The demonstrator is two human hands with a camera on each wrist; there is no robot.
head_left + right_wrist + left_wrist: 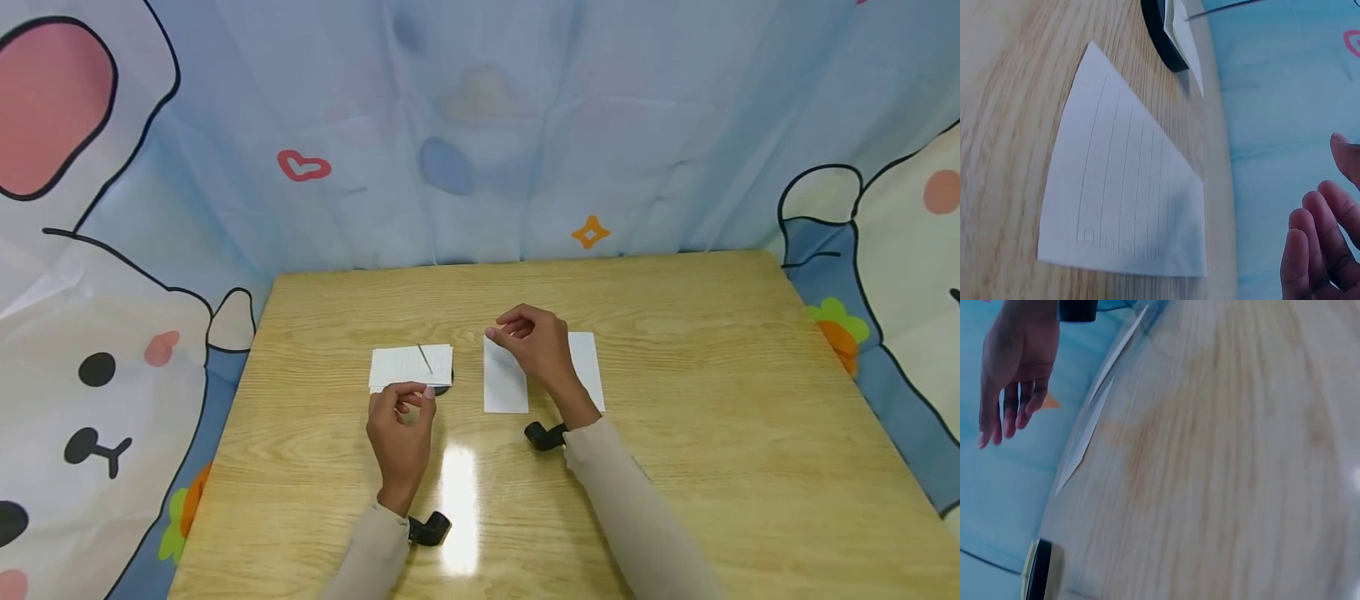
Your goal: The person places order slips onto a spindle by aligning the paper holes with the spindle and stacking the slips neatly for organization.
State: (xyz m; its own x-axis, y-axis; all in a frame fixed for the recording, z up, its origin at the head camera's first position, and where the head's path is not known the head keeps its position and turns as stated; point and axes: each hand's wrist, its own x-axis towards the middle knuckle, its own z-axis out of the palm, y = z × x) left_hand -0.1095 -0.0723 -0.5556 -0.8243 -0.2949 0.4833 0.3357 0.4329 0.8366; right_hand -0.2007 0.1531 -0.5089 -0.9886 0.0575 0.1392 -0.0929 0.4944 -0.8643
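Note:
My left hand (401, 437) is raised just in front of a small stack of white lined paper (397, 364), thumb and forefinger brought together. A thin dark stick (424, 358) slants over the stack from near these fingertips; in the right wrist view this stick (1222, 9) stands off the table. Under the paper shows the edge of a black curved object (1163, 37). My right hand (536, 342) hovers above two white sheets, its fingers loosely bent with nothing between them. One sheet (505, 383) is left of the wrist, the other (588, 367) partly hidden behind it.
All of this is on a light wooden table (712, 375). A blue curtain with cartoon figures (360, 100) hangs around the table's back and sides. Black wrist cameras (430, 529) sit on both wrists, and light glares off the wood near the left one.

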